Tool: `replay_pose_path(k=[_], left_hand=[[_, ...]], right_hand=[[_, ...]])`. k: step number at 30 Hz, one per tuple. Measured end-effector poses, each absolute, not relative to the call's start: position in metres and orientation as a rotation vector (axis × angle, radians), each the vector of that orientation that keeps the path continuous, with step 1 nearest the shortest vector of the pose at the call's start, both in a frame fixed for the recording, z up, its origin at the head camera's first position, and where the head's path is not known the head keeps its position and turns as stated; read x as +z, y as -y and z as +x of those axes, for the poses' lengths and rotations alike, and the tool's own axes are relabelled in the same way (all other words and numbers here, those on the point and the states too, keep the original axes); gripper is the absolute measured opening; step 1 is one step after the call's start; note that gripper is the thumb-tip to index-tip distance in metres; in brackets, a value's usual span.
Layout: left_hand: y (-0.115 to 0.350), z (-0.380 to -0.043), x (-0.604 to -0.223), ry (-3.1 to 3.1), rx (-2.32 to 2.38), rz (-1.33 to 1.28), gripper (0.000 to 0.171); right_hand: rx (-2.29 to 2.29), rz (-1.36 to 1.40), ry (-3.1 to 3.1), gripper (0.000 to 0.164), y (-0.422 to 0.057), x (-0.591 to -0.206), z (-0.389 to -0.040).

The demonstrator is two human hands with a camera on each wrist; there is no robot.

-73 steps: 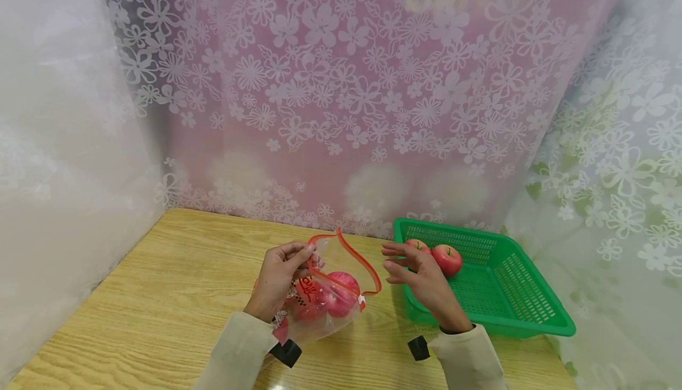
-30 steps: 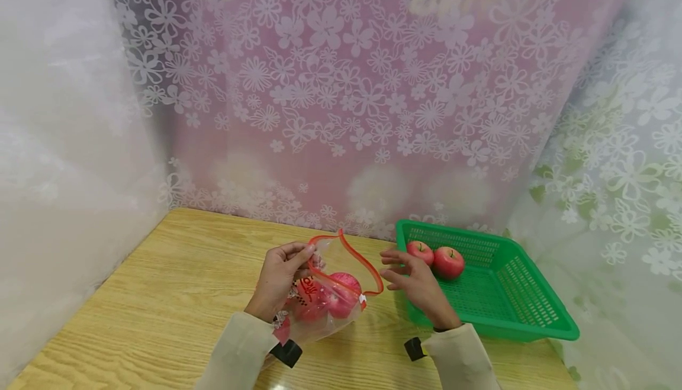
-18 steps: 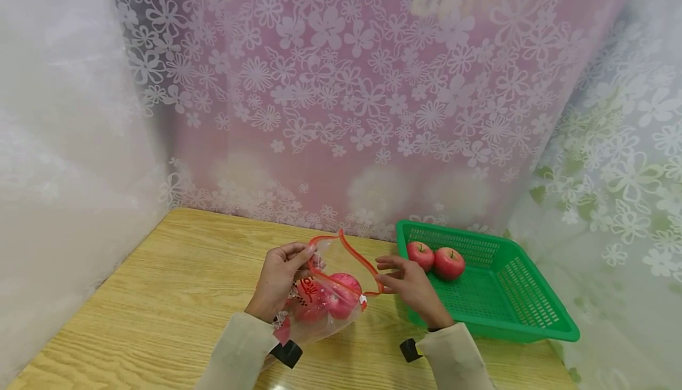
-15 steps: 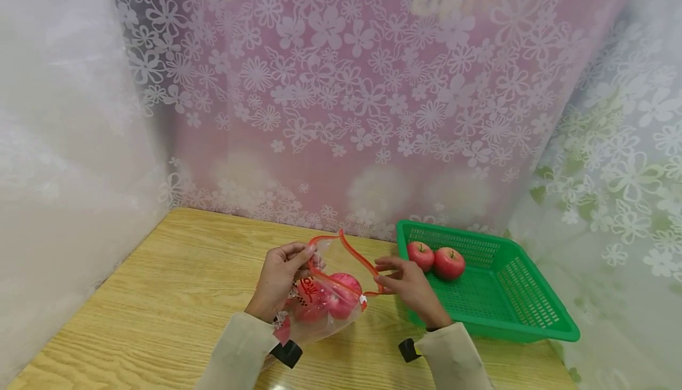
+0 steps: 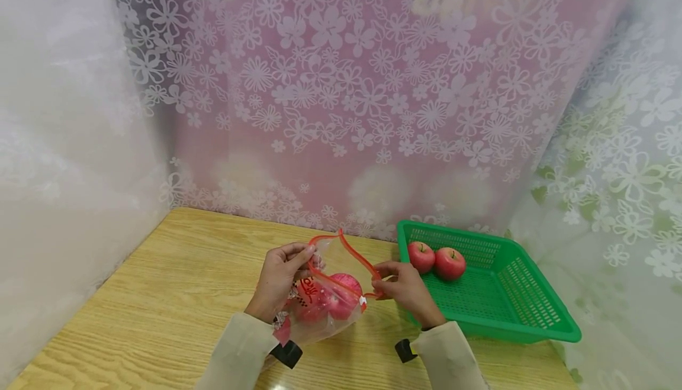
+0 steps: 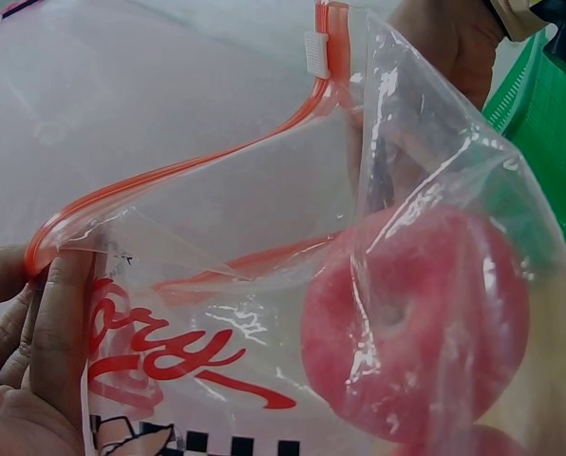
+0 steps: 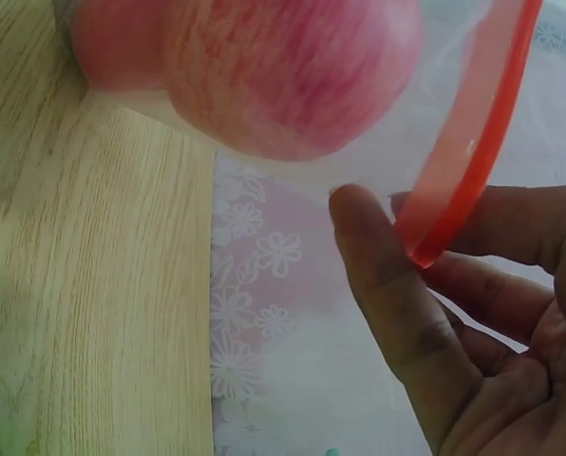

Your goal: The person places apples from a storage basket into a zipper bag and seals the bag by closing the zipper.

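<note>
A clear slider zip bag (image 5: 337,319) with red lettering and a red zip rim stands with its mouth spread wide. Inside it are an apple (image 5: 341,296) and at least one more, partly hidden behind the print. My left hand (image 5: 279,274) pinches the rim on the left, with the thumb on top. On the opposite side my right hand (image 5: 407,289) has its thumb and forefinger on either side of the red rim (image 7: 473,161), pinching it. The white slider (image 6: 316,54) sits at the near right corner of the mouth.
To the right stands a green plastic basket (image 5: 533,283) with perforated walls. Two red apples, one (image 5: 421,257) at the left wall and another (image 5: 450,264) beside it, lie in it. Flowered sheeting (image 5: 341,112) walls off the back and sides of the wooden table (image 5: 176,295).
My right hand has moved left from beside the basket to the bag's right rim and taken hold of it. The left hand and the bag have stayed nearly still.
</note>
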State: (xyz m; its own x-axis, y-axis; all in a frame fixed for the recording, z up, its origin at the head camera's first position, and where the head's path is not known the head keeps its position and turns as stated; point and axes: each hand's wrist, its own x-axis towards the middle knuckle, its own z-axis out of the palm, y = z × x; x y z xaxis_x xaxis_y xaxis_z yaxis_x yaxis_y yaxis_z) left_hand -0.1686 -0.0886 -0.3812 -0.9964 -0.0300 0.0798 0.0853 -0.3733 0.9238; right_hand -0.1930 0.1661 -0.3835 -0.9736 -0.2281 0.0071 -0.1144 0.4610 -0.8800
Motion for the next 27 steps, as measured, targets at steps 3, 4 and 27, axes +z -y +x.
replay_pose_path(k=[3, 4, 27], left_hand=[[0.089, -0.169, -0.382, 1.718, -2.541, -0.079, 0.018], [0.089, -0.169, -0.382, 1.717, -2.541, -0.079, 0.018], [0.096, -0.169, -0.381, 1.64, -2.529, -0.19, 0.023]], right_hand=[[-1.542, -0.309, -2.592, 0.035, -0.166, -0.385, -0.194], [-1.543, -0.314, -2.593, 0.035, -0.167, -0.385, -0.194], [-1.591, -0.427, -2.577, 0.028, -0.167, -0.361, -0.19]])
